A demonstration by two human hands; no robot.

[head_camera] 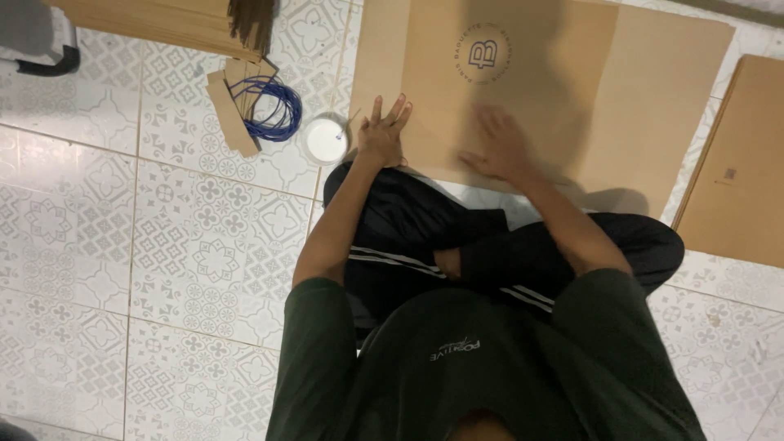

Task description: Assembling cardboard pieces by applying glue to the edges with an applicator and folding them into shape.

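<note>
We're down on the floor of what looks like a home turned packing spot: white ceramic floor tiles with grey floral patterns (163, 245) and no workbench. Flat brown cardboard sheets (523, 90) lie straight on the tiles, a stack of brown cardboard pieces (171, 20) sits top left, beside a coil of blue cord (273, 110) and a small round white tub (326, 140).

bare tiled floor (122, 245) left of the flat cardboard sheet (637, 98), white tub (326, 140) just beside its left edge, blue wire coil (273, 110) and cardboard strips (230, 110) farther left, another cardboard stack (739, 163) near its right
</note>
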